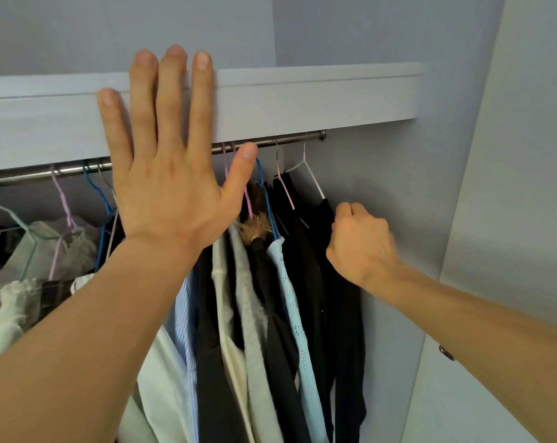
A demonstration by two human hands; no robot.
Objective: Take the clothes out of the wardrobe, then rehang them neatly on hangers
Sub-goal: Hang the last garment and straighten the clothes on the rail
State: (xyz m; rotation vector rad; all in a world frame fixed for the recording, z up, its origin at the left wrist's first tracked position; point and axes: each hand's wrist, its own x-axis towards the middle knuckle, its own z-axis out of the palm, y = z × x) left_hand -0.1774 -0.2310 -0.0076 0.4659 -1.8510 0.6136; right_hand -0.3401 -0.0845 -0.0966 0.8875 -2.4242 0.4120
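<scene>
Under the pale grey wardrobe shelf, a steel hanging rail runs across, and the clothes are all on it, packed close on thin wire hangers. My left hand is raised in front of the shelf's front board, back towards me, fingers straight and spread wide, holding nothing. The thumb tip reaches the rail among the hooks. Whether the palm actually presses on the board I cannot tell.

My right hand is lower and off to the right, fingers curled tight into the shoulder of the long black garment, the last piece at the right end of the rail. It hangs from a white wire hanger, close to the grey side wall.

Leftwards from it hang more dark pieces on a pink hanger, a light blue eyelet top, something with a brown fur collar, a grey knit, a cream garment and a blue striped shirt, partly behind my left forearm.

Further left, beyond that arm, a frilly white blouse and a pale green top hang on lilac and mint hangers.
</scene>
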